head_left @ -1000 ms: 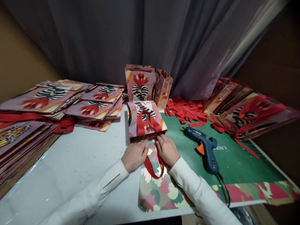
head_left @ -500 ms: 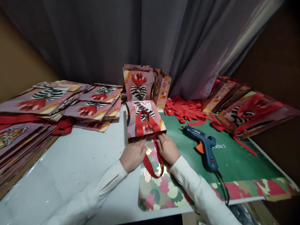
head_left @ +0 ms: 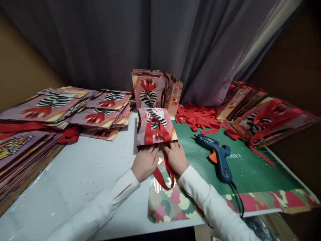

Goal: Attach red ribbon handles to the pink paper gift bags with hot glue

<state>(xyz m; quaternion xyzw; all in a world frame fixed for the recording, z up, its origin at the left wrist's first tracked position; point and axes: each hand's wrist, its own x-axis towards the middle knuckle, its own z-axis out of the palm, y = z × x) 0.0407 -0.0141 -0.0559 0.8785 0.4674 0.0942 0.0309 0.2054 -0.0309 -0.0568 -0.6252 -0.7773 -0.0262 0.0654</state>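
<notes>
Both hands press flat, fingers together, on the near edge of a small flat gift bag (head_left: 155,126) at the centre of the frame: the left hand (head_left: 145,162) at its left corner, the right hand (head_left: 176,158) at its right. Neither grips anything, as far as I can tell. The bag lies face up on the desk (head_left: 82,174), its long axis running away from the person, mouth nearest them, with a red ribbon handle (head_left: 164,174) looping out between the wrists. Uneven pressure could skew the bag or crease that ribbon. The glue gun (head_left: 217,155) to the right lies close enough for a sleeve to brush it.
</notes>
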